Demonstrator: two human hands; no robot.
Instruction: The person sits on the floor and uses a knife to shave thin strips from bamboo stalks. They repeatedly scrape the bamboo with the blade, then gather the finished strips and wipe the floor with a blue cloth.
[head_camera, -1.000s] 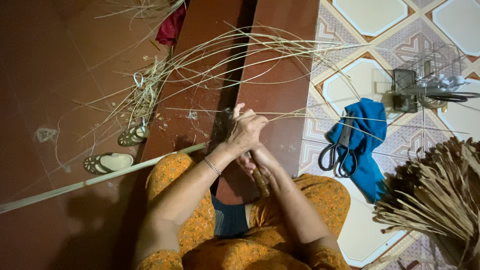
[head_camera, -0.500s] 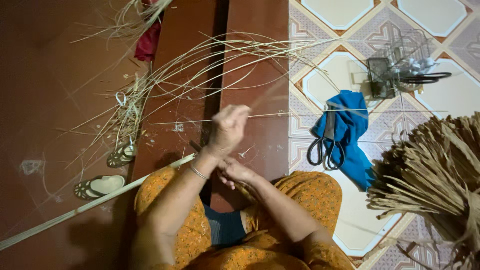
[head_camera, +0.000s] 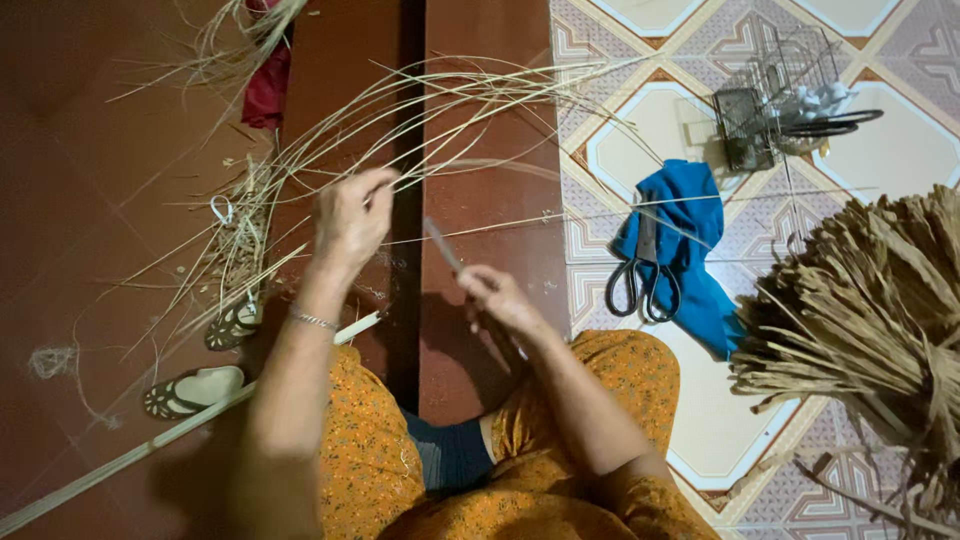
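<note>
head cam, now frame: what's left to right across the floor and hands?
Sandals → left hand pinching thin straw strands → right hand holding a small blade → scissors on blue cloth → wire basket → dry leaf bundle.

Black-handled scissors (head_camera: 641, 283) lie on a blue cloth (head_camera: 690, 240) on the patterned tile floor (head_camera: 900, 160). Beyond the cloth sits a wire basket (head_camera: 775, 95); to its right, a bundle of dried leaves (head_camera: 870, 320). Far left, sandals (head_camera: 195, 388).
</note>
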